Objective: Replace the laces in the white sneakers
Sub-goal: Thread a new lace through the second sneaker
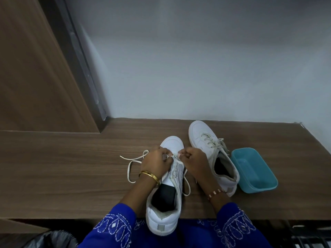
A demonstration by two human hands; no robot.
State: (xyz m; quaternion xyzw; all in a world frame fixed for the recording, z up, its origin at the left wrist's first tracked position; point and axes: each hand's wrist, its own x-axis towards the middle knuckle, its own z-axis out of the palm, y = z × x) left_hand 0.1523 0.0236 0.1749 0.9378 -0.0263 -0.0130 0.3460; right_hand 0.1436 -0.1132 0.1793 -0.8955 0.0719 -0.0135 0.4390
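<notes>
White near sneaker at lower centre of frame, toe pointing up-frame, heel overhanging the front edge of the wooden table. Black insole visible inside the opening. Left hand over the left side of the eyelet area, fingers curled and pinching the lace near the lowest eyelets. Right hand opposite, fingers curled, pinching the same lace at the toe end of the tongue. Both grips closed on lace, knuckles almost meeting over the shoe. Loose cream lace looped on the table left of the left hand; another loop trailing right of the shoe below the right hand. Gold bangle on left wrist, beaded bracelet on right wrist, blue embroidered sleeves at bottom of frame. Second white sneaker right of centre, fully laced, lying just beside the right hand. Teal plastic tub at right, touching or nearly touching the second sneaker's heel side; contact not determinable. Grey wall across upper frame, brown panel at upper left.
</notes>
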